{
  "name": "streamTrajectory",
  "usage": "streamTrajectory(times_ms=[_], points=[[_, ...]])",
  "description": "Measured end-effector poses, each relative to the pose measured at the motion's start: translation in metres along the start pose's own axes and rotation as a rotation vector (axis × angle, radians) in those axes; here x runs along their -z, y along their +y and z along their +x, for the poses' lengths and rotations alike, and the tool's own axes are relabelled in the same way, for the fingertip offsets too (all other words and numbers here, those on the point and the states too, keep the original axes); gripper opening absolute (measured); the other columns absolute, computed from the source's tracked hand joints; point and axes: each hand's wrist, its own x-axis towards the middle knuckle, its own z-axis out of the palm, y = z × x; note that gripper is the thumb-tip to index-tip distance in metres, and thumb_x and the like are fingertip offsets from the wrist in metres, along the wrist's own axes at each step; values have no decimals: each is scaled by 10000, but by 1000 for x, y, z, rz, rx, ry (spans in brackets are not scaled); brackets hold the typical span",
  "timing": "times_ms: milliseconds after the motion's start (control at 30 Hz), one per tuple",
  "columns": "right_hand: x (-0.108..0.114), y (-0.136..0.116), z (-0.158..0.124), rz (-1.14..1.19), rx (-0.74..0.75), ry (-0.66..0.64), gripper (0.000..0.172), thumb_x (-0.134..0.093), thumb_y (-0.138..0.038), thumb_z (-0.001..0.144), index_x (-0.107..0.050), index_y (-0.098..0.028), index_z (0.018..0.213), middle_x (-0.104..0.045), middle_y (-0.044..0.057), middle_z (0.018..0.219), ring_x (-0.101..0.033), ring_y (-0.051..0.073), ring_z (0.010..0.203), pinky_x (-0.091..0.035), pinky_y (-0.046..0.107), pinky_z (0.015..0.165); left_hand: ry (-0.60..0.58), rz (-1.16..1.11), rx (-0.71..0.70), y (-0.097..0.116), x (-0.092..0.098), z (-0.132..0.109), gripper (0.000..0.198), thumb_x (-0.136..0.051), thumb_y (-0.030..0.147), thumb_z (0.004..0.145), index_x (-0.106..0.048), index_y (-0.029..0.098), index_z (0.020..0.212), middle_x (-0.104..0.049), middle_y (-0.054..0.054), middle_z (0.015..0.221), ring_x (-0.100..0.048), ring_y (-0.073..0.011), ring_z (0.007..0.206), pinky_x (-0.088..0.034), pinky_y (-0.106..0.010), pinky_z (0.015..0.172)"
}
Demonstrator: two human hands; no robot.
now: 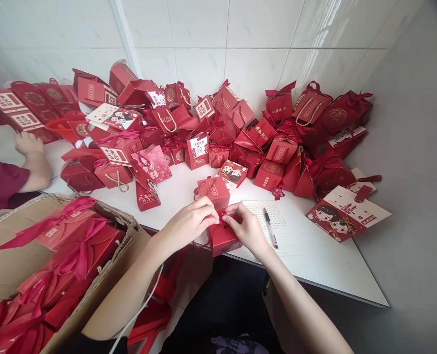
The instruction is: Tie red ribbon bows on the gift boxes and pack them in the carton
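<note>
A shiny red gift box [225,240] sits at the front edge of the white table, below both my hands. My left hand [194,217] pinches at the top of this box, fingertips together on a red ribbon [223,214]. From the other side my right hand [247,227] holds the same ribbon between thumb and fingers. Part of the ribbon is hidden by my fingertips. Directly behind stands another red box [214,191] with a corded handle. A lined notebook [253,209] with handwriting lies right of my right hand, a pen [270,227] across it.
Many red gift boxes [223,125] are heaped along the tiled wall. A cardboard carton [131,223] at the left holds ribboned red boxes. A cartoon-printed box [336,216] lies near the right edge. At far left, another person's hand [28,142] rests by stacked boxes.
</note>
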Motion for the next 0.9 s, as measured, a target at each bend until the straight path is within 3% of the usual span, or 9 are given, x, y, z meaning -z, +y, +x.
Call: streamTrajectory(times_ms=[133, 300, 433, 533, 700, 900], points=[[-2, -1, 0, 72, -97, 24, 201, -613, -313, 746, -579, -202, 910, -661, 21, 812, -625, 194, 790, -502, 313, 723, -43, 62, 55, 5, 6, 3, 153, -455, 275, 878, -574, 201, 816, -557, 5, 838, -553, -135, 688, -407, -246, 632], [-2, -5, 1, 8, -85, 22, 160, -585, -328, 753, -643, -198, 825, -674, 40, 861, -625, 202, 819, -497, 324, 769, -137, 100, 134, 10, 17, 0, 163, -466, 264, 868, -583, 197, 776, -582, 12, 797, -558, -147, 687, -396, -249, 623], [-3, -7, 1, -6, -102, 28, 204, -579, -310, 756, -643, -193, 910, -674, 41, 895, -626, 200, 830, -491, 318, 776, -213, 41, 42, 10, 22, 1, 256, -378, 168, 882, -627, 213, 840, -610, 4, 879, -575, -151, 814, -420, -253, 732], [-3, -7, 0, -48, -58, -12, 148, -534, -283, 785, -645, -199, 836, -669, 27, 844, -615, 189, 789, -477, 309, 755, -197, 43, -61, 8, 19, 6, 296, -352, 151, 887, -642, 203, 905, -590, -20, 942, -565, -156, 853, -422, -270, 782], [-1, -7, -1, -114, 64, -60, 128, -489, -243, 793, -602, -204, 748, -627, 31, 825, -578, 191, 771, -448, 315, 718, -134, -92, -69, 4, 11, 22, 280, -362, 189, 892, -639, 212, 929, -574, -18, 945, -566, -154, 869, -428, -269, 781], [-1, -2, -4, 67, -72, -72, 130, -552, -291, 779, -518, -214, 878, -641, 13, 807, -602, 194, 792, -463, 324, 726, -33, -290, 56, -13, -7, 34, 118, -495, 250, 831, -594, 205, 875, -627, 7, 903, -578, -161, 858, -436, -276, 782]])
